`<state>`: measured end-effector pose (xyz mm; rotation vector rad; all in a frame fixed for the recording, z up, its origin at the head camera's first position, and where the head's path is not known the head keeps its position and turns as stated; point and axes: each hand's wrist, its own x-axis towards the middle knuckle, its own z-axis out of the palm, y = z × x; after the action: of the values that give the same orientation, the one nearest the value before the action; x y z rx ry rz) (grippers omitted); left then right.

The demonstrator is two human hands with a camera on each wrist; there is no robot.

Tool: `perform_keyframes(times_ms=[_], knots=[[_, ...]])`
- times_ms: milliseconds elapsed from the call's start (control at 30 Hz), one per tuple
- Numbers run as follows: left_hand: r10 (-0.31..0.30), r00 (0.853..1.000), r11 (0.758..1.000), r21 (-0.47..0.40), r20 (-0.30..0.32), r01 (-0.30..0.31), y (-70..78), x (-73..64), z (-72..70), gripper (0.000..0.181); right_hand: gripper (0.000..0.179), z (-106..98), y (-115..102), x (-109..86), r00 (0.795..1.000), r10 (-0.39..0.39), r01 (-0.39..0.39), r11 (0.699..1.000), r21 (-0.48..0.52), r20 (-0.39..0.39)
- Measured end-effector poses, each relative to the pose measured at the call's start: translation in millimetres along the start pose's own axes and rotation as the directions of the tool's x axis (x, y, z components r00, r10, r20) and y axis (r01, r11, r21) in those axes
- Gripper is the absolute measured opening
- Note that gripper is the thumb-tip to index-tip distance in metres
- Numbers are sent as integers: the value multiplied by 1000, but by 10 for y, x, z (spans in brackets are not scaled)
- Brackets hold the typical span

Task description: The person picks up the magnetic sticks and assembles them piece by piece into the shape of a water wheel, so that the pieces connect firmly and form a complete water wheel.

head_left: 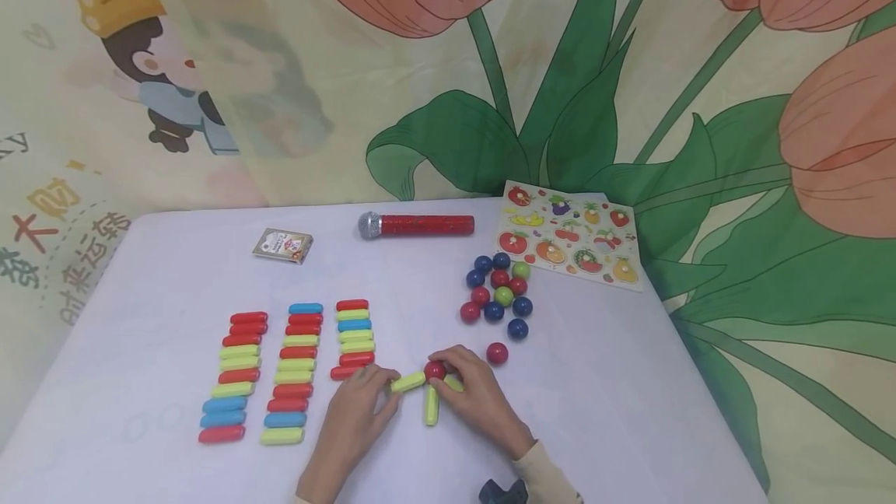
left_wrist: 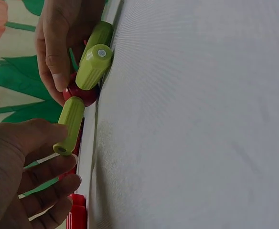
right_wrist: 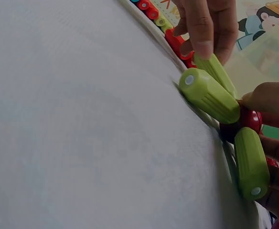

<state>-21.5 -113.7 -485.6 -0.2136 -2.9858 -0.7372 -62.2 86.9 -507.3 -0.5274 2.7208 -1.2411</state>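
Observation:
A red ball (head_left: 435,370) has three yellow-green magnetic rods meeting it near the table's front. My left hand (head_left: 358,403) pinches the outer end of the left rod (head_left: 408,382) between thumb and fingers; its other fingers are spread apart in the left wrist view. My right hand (head_left: 479,391) holds the red ball between thumb and fingers. A second rod (head_left: 432,406) points toward me from the ball. The third rod (right_wrist: 252,164) runs to the right, partly behind my right hand in the head view.
Three columns of red, blue and yellow-green rods (head_left: 294,364) lie to the left. Blue, red and green balls (head_left: 503,296) cluster behind my right hand, with one red ball (head_left: 497,353) nearer. Behind are a red microphone (head_left: 427,225), a fruit sticker sheet (head_left: 570,236) and a small packet (head_left: 282,246).

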Motion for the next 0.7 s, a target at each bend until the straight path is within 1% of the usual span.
perform_keyframes(times_ms=[67, 133, 233, 300, 367, 433, 500, 633, 700], knots=[[-25, 1000, 1000, -11, 2, 25, -29, -6, -12, 37, 34, 17, -10, 0, 1000, 14, -14, 1000, -23, -14], [-55, 998, 998, -17, -14, 55, -82, -11, -37, 37, 37, 38, -18, 0, 999, 24, -26, 998, -52, -37], [-98, 992, 995, 0, -77, 98, -204, -18, -95, 38, 36, 57, -26, -1, 997, 38, -44, 996, -81, -70], [-111, 986, 993, 23, -122, 114, -291, -20, -132, 42, 34, 57, -30, 0, 995, 48, -55, 995, -82, -83], [-122, 983, 990, 51, -141, 130, -365, -25, -165, 46, 33, 47, -32, 2, 995, 60, -67, 995, -73, -82], [-130, 982, 987, 74, -136, 141, -417, -30, -187, 49, 33, 34, -36, 2, 995, 73, -77, 995, -62, -72], [-137, 984, 985, 90, -115, 147, -443, -33, -203, 49, 34, 20, -38, 1, 995, 86, -89, 995, -44, -57], [-145, 986, 982, 111, -85, 154, -442, -22, -223, 49, 33, 0, -43, -8, 993, 112, -113, 993, -26, -38], [-148, 987, 980, 125, -69, 156, -432, -18, -225, 48, 33, -5, -41, -15, 993, 112, -113, 993, -30, -38]])
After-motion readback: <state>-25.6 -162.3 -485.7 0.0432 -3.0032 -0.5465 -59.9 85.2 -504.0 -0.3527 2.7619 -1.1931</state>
